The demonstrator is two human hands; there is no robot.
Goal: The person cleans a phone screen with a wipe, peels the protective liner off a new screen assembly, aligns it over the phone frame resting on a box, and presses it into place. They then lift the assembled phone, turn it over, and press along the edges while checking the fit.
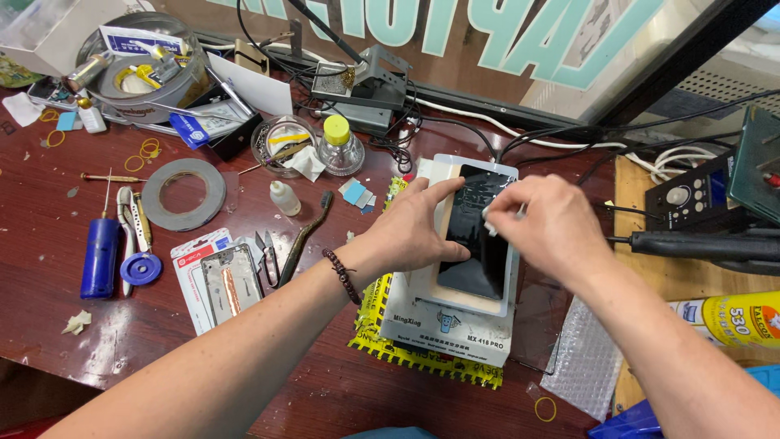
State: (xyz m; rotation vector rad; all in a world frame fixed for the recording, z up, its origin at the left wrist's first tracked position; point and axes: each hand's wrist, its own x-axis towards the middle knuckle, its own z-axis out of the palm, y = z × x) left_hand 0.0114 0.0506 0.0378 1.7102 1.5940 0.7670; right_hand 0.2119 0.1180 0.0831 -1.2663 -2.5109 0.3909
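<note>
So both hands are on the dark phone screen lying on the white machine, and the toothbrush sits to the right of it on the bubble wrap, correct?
Not quite. The toothbrush lies to the left of the white machine, on the bare wooden table, as the head view shows. The left hand and right hand are indeed on the dark phone screen.
</note>
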